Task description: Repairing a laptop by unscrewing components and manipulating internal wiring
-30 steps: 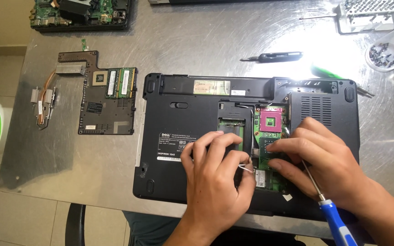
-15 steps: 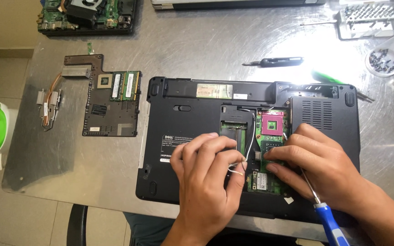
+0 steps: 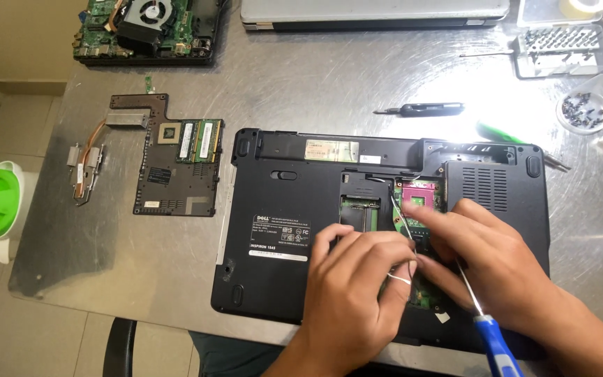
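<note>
Here, the upturned black laptop (image 3: pixel 294 209) lies near the metal table's (image 3: pixel 315 91) front edge, bare steel open left. Over its opened bay, the left hand (image 3: pixel 357 279) pinches a thin white wire (image 3: pixel 400 279); the right hand (image 3: pixel 497 258) clasps a blue-handled screwdriver (image 3: pixel 493 342).

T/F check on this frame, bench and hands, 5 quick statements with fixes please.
1. Both hands, left hand and right hand, are over the open bay of the black laptop. True.
2. The blue-handled screwdriver lies untouched by the left edge of the table. False: it is at the right hand.
3. The laptop lies underside up. True.
4. The removed cover panel sits to the right of the laptop. False: to its left.
5. The left hand pinches a thin white wire. True.
</note>
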